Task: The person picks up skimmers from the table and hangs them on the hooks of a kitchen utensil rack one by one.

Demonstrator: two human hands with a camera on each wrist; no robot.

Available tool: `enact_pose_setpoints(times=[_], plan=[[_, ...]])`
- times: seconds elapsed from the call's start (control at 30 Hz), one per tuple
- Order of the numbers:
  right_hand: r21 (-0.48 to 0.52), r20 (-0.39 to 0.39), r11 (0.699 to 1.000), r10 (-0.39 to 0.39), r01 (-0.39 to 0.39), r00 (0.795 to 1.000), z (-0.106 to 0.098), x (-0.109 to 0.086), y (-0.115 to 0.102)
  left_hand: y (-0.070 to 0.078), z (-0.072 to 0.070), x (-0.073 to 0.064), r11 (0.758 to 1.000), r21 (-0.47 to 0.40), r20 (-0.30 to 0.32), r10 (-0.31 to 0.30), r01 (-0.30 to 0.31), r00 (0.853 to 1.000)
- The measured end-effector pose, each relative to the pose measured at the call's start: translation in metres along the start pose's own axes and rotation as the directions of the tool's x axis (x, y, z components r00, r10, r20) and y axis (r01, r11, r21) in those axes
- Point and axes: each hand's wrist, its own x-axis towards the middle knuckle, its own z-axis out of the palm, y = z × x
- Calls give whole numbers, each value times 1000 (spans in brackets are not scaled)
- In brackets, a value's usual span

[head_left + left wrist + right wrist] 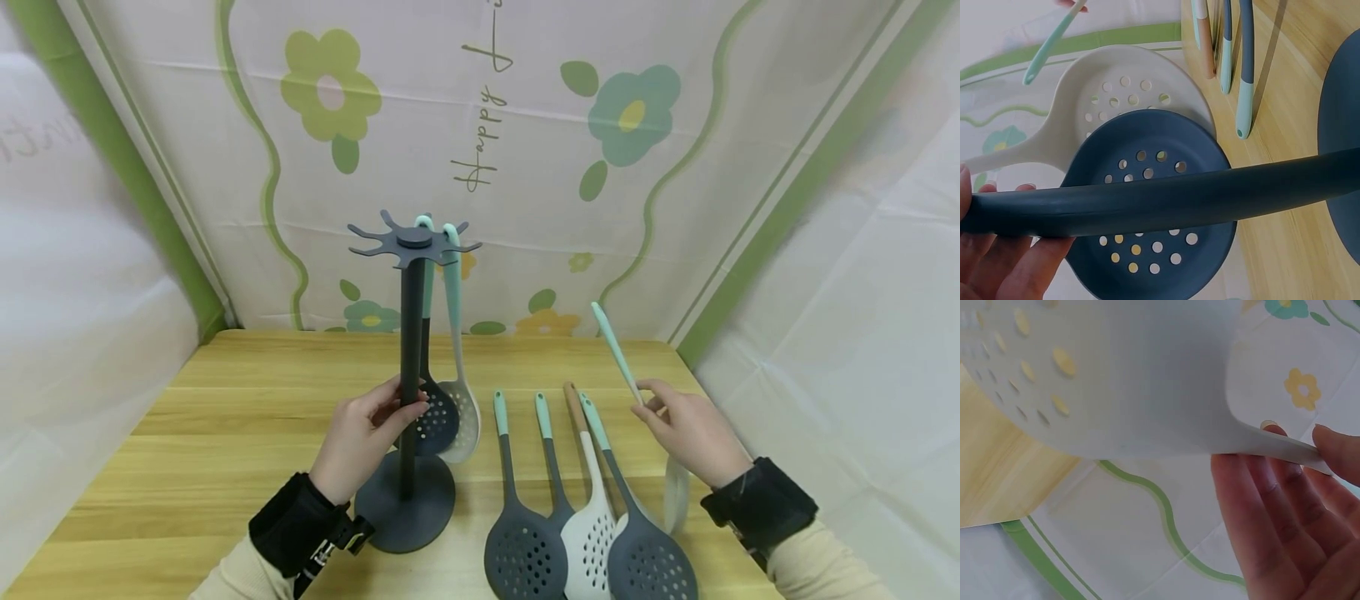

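My left hand [371,425] grips the dark pole of a utensil stand [411,350], with its round base on the table. Two perforated skimmers, a dark one [1147,144] and a white one [1125,69], hang from the stand's hook ring [414,239] behind the pole. At the right, my right hand [693,433] pinches the neck of a white slotted turner [1147,375]. Its mint handle [615,346] points up and away, while the perforated head hangs below the hand, seen nearly edge-on in the head view.
Between the stand and my right hand, several utensils lie on the wooden table [187,450]: a grey slotted turner [525,546], a white one with a wooden handle end [588,533], another grey one [651,558], partly overlapping. A flowered cloth [525,250] hangs behind the table.
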Motion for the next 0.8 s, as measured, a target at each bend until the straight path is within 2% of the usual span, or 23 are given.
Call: enact_pose_setpoints(times=[0.43, 0.8], plan=[[-22, -57, 998, -56, 55, 997, 0, -1, -11, -1, 0, 0, 1000, 9, -1, -8, 8, 1000], [3, -73, 998, -60, 61, 996, -3, -1, -16, -5, -1, 0, 1000, 11, 4, -6, 6, 1000]])
